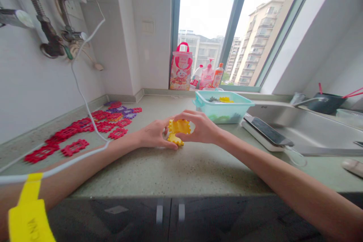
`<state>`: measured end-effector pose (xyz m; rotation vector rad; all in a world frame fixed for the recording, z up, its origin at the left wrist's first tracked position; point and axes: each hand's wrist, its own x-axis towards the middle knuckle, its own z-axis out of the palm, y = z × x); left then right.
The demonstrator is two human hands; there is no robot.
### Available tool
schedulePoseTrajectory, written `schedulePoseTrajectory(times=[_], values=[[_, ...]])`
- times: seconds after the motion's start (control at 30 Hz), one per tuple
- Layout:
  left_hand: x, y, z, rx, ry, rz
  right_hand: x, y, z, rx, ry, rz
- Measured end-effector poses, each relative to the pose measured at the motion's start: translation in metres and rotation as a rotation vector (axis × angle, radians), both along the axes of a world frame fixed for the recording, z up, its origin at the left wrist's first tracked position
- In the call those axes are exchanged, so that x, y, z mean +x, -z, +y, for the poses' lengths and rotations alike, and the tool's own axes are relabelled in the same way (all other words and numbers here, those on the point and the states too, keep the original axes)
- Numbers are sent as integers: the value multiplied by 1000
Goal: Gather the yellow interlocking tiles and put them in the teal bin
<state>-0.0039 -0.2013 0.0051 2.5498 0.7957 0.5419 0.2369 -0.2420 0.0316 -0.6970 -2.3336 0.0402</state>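
Over the middle of the counter, my left hand [155, 133] and my right hand [200, 126] come together around yellow plastic building pieces [181, 126] with notched edges. One piece stands up between the fingers of my right hand. A second yellow piece [175, 139] sits lower, tilted, touching the first, with my left thumb at its lower edge. My left fingers curl behind and are partly hidden. Whether the two pieces are locked together I cannot tell. Behind my right hand is a light teal plastic box [227, 111] containing yellow and dark pieces.
Red and purple notched pieces [109, 119] spread across the counter's left side. A white cable [82, 94] hangs across my left arm. To the right, a phone [268, 131] lies on a white block beside the steel sink [306, 130]. Bottles [208, 75] and a pink bag [181, 70] stand on the windowsill.
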Motion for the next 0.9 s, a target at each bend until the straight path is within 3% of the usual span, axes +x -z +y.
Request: schedulePoseTrajectory(times=[0.13,0.43,0.53,0.7,0.9], values=[[-5,5,6,60,31,-16,2,8,5,-133,-26,-200],[-11,2,11,156,94,98,1,9,4,-251,9,-273],[-20,1,26,175,107,187,-1,10,3,-234,13,-281],[-42,4,58,124,14,249,-2,17,6,-183,15,-230],[-43,4,56,107,14,242,2,16,10,-126,27,-203]])
